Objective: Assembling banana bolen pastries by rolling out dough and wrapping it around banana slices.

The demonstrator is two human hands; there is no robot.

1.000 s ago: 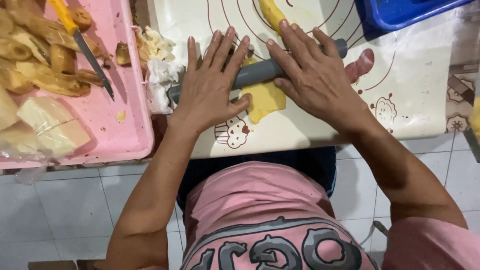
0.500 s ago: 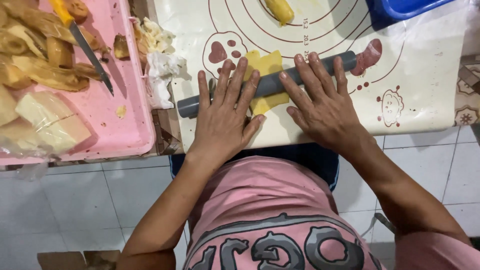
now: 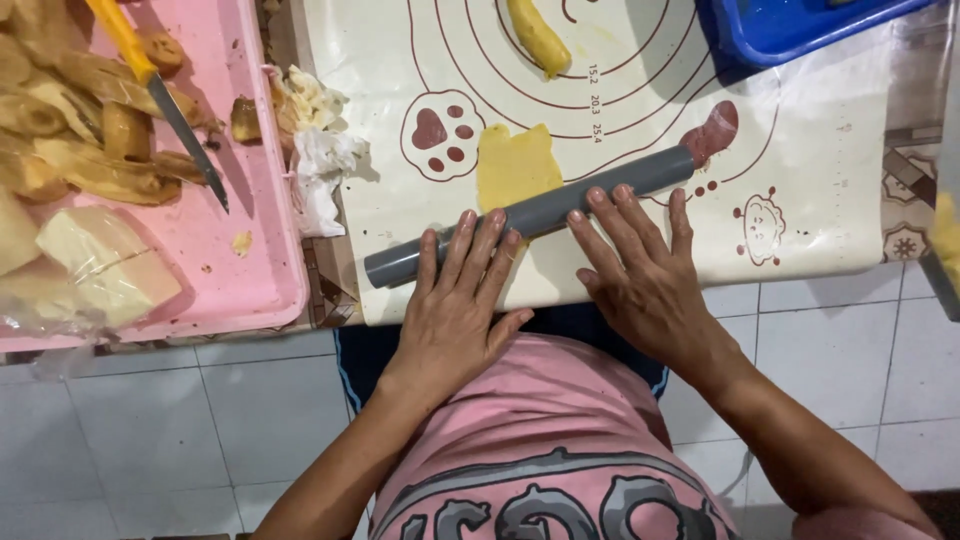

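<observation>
A grey rolling pin point(image 3: 530, 216) is being pressed flat under two open hands on a cream baking mat point(image 3: 820, 180) spread across the table. The pin's long axis is lying slantwise, its lower end pointing toward the mat's near left corner and its upper end toward a red paw print point(image 3: 712, 132) further right. The left hand point(image 3: 455, 310) is being laid palm-down with fingers spread over the pin's lower half; the right hand point(image 3: 645, 275) is being rested the same way, fingertips on the upper half. Neither is gripping. A yellow dough sheet point(image 3: 517, 165) is being covered at its near edge by the pin. Bare mat is lying open to the right and beyond the dough. A pink tray point(image 3: 250, 250) with a yellow-handled knife point(image 3: 160, 95) is sitting at the left edge, a blue tray point(image 3: 790, 35) at the far right corner.
</observation>
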